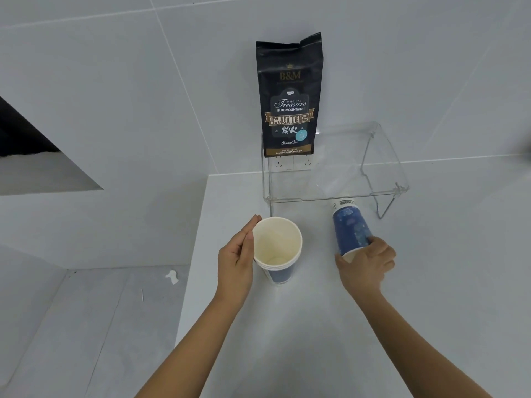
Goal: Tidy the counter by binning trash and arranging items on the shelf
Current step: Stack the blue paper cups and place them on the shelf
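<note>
Blue cup [352,228] in curled right hand [367,267]

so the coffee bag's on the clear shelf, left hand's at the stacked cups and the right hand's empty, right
The right hand isn't empty: the head view shows it gripping a blue cup by its rim end. The rest holds: coffee bag on the clear shelf, left hand at the stacked cups.

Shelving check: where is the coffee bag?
Head view: the coffee bag stands on the clear shelf's back left corner, against the wall, beyond the stacked cups.
</note>
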